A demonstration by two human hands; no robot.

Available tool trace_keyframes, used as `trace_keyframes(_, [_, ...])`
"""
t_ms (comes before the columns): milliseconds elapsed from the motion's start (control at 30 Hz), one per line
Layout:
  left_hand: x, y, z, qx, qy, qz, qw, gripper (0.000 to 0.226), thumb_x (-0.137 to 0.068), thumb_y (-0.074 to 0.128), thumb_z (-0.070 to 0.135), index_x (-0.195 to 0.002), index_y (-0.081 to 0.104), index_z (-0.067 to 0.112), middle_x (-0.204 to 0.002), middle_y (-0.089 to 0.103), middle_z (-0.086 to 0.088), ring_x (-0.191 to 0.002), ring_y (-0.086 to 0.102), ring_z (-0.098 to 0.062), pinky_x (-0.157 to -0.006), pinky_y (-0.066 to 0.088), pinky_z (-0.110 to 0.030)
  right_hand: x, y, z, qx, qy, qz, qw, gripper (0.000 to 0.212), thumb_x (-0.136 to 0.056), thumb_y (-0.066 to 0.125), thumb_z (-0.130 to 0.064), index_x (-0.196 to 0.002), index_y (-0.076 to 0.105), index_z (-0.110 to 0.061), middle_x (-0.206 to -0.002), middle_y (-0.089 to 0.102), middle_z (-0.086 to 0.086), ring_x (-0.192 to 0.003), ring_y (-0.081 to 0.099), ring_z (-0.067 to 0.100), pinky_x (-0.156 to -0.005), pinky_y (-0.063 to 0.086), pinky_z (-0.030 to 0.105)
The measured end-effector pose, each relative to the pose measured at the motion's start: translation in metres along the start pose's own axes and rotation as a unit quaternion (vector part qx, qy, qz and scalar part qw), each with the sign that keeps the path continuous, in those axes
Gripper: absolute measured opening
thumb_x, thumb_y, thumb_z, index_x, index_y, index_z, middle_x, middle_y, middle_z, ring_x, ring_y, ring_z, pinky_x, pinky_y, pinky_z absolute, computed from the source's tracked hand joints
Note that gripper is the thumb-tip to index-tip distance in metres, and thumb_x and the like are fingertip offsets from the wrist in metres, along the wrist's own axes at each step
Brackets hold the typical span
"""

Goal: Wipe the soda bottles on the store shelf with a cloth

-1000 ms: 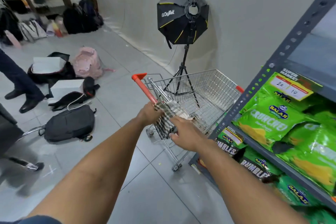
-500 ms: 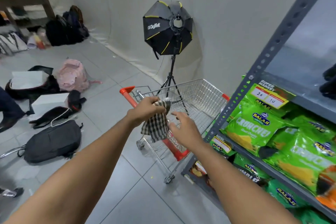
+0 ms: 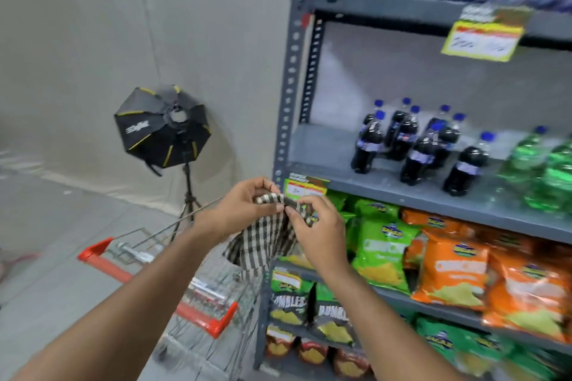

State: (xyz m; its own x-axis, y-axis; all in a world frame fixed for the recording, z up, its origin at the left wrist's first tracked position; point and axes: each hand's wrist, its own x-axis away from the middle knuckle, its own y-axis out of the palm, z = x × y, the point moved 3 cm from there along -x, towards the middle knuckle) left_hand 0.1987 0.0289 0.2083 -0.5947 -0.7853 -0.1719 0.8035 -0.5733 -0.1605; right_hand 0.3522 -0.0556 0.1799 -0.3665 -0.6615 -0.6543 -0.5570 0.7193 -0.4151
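Observation:
Both of my hands hold a black-and-white checked cloth [image 3: 263, 241] in front of the shelf's left post. My left hand [image 3: 241, 210] grips its top edge, and my right hand [image 3: 318, 226] pinches the same edge just to the right. The rest of the cloth hangs below. Several dark cola bottles [image 3: 411, 145] with blue caps stand on the grey shelf [image 3: 325, 145] up and to the right, apart from my hands. Green soda bottles [image 3: 544, 170] stand further right on the same level.
A wire shopping cart [image 3: 198, 284] with red trim stands below my hands, against the shelf's left end. Green and orange chip bags [image 3: 445, 266] fill the lower shelves. A black softbox light [image 3: 164, 130] on a tripod stands by the wall at left.
The view has swung up and right from the cart to the shelf, so the soda bottles now show. My left hand lifted the cloth, and my right hand has taken hold of its top edge.

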Motion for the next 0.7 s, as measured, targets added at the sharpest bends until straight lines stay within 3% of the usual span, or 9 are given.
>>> trace_keyframes(100, [-0.019, 0.049, 0.005, 0.027, 0.024, 0.003, 0.999, 0.018, -0.087, 0.073, -0.006, -0.097, 0.061, 0.003, -0.092, 0.067, -0.017, -0.086, 0.059, -0.025, -0.084, 0.049, -0.040, 0.006, -0.040, 0.014, 0.010, 0.026, 0.062, 0.998, 0.014, -0.086, 0.077, -0.019, -0.100, 0.073, -0.018, -0.092, 0.062, -0.008, -0.084, 0.061, 0.006, -0.074, 0.047, 0.020])
trace_keyframes(200, [-0.032, 0.100, 0.010, 0.058, 0.054, 0.025, 0.997, 0.020, -0.086, 0.073, -0.008, -0.091, 0.062, 0.009, -0.087, 0.068, -0.013, -0.081, 0.061, -0.021, -0.080, 0.049, -0.038, 0.017, -0.069, 0.023, -0.009, 0.042, 0.098, 0.994, 0.029, -0.094, 0.068, -0.029, -0.119, 0.073, -0.017, -0.113, 0.068, -0.009, -0.105, 0.062, -0.002, -0.090, 0.049, 0.014])
trace_keyframes(300, [-0.043, 0.142, 0.013, 0.113, 0.051, 0.002, 0.992, 0.020, -0.088, 0.071, -0.006, -0.088, 0.063, 0.012, -0.080, 0.067, -0.004, -0.075, 0.060, -0.017, -0.074, 0.049, -0.035, 0.027, -0.094, 0.034, 0.011, 0.049, 0.107, 0.993, 0.045, -0.092, 0.063, -0.034, -0.132, 0.064, -0.014, -0.131, 0.060, -0.007, -0.122, 0.052, -0.007, -0.100, 0.038, 0.004])
trace_keyframes(367, [-0.049, 0.166, 0.012, 0.157, 0.028, -0.048, 0.986, 0.017, -0.090, 0.069, -0.004, -0.089, 0.064, 0.013, -0.077, 0.068, -0.001, -0.072, 0.061, -0.018, -0.071, 0.050, -0.034, 0.027, -0.115, 0.046, 0.044, 0.020, 0.127, 0.991, 0.043, -0.090, 0.070, -0.018, -0.131, 0.063, -0.011, -0.128, 0.058, -0.005, -0.120, 0.051, -0.010, -0.099, 0.039, 0.004])
trace_keyframes(467, [-0.057, 0.193, 0.011, 0.199, 0.007, -0.105, 0.974, 0.012, -0.091, 0.067, -0.003, -0.095, 0.064, 0.008, -0.076, 0.070, -0.008, -0.068, 0.067, -0.019, -0.062, 0.053, -0.027, 0.023, -0.147, 0.069, 0.080, -0.011, 0.139, 0.987, 0.044, -0.081, 0.077, 0.007, -0.122, 0.070, -0.009, -0.115, 0.065, -0.001, -0.107, 0.061, 0.003, -0.093, 0.051, 0.016])
trace_keyframes(600, [-0.073, 0.223, 0.014, 0.158, 0.018, -0.128, 0.979, 0.016, -0.087, 0.074, 0.000, -0.091, 0.070, 0.014, -0.075, 0.073, -0.001, -0.068, 0.068, -0.013, -0.063, 0.051, -0.020, 0.014, -0.180, 0.094, 0.121, -0.060, 0.116, 0.984, 0.041, -0.077, 0.078, 0.008, -0.114, 0.074, -0.007, -0.104, 0.068, -0.004, -0.095, 0.068, 0.016, -0.082, 0.059, 0.029])
trace_keyframes(700, [-0.090, 0.240, 0.023, 0.150, 0.033, -0.146, 0.977, 0.020, -0.078, 0.082, 0.018, -0.096, 0.073, 0.021, -0.089, 0.075, -0.007, -0.083, 0.070, -0.014, -0.073, 0.053, -0.022, 0.004, -0.203, 0.110, 0.140, -0.092, 0.101, 0.981, 0.043, -0.073, 0.080, 0.010, -0.113, 0.074, -0.007, -0.099, 0.072, 0.000, -0.091, 0.068, 0.018, -0.082, 0.058, 0.026])
